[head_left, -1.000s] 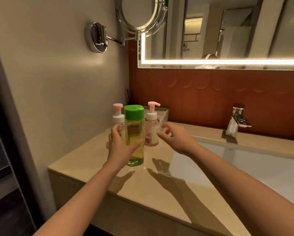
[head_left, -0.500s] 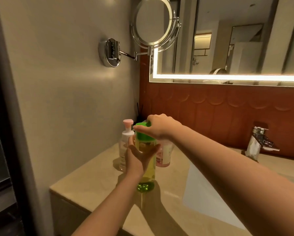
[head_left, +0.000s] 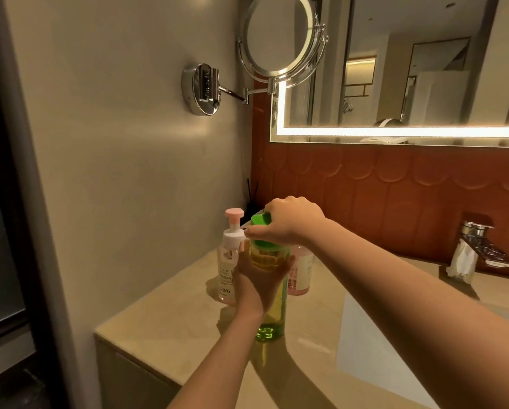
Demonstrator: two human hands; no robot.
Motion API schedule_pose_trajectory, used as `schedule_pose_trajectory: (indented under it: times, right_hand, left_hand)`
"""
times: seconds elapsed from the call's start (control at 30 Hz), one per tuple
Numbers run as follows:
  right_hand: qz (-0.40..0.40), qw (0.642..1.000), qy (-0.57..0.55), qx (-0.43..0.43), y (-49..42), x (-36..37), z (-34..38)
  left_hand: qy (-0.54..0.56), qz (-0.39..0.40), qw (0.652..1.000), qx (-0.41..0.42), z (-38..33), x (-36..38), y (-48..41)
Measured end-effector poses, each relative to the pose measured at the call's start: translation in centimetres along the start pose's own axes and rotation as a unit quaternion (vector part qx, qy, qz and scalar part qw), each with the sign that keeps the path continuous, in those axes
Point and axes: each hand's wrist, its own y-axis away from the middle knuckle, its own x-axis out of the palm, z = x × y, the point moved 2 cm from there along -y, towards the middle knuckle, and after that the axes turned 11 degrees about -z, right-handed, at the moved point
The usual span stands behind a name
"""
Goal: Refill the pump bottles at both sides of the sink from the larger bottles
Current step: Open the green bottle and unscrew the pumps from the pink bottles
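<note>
A tall clear bottle of yellow-green liquid (head_left: pixel 272 326) stands on the beige counter (head_left: pixel 170 329) left of the sink. My left hand (head_left: pixel 257 286) wraps its body from the front. On top, my right hand (head_left: pixel 288 221) grips its green cap (head_left: pixel 260 220), which looks tilted. Just behind stand two small pump bottles with pink heads: a whitish one (head_left: pixel 226 273) on the left and a pink one (head_left: pixel 300 278) on the right, half hidden by my arm.
The white sink basin (head_left: pixel 374 335) lies right of the bottles, with a chrome faucet (head_left: pixel 477 246) at its back. A round swing-arm mirror (head_left: pixel 276 36) sticks out from the left wall above the bottles. The counter's front edge runs near my forearms.
My right hand moved from beside the pink pump bottle onto the green cap and gripped it. The cap now sits tilted. My head came closer and the view shifted left.
</note>
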Motion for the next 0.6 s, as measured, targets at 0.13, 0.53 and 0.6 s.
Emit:
schedule_pose_trajectory:
  times: [0.13,0.53,0.6]
  right_hand:
    - [0.059,0.996,-0.056,-0.032,0.1,-0.5,-0.5]
    - [0.27,0.95,-0.155,-0.002,-0.7,-2.9,-0.9]
    - [0.247,0.964,-0.09,0.034,-0.8,-2.7,-0.2]
  left_hand:
    - [0.098,0.003,0.995,0.001,0.0,-0.6,-0.1]
    - [0.052,-0.001,0.996,0.076,0.3,-0.3,-0.5]
    - [0.015,-0.028,0.995,0.098,0.5,-0.3,-0.5]
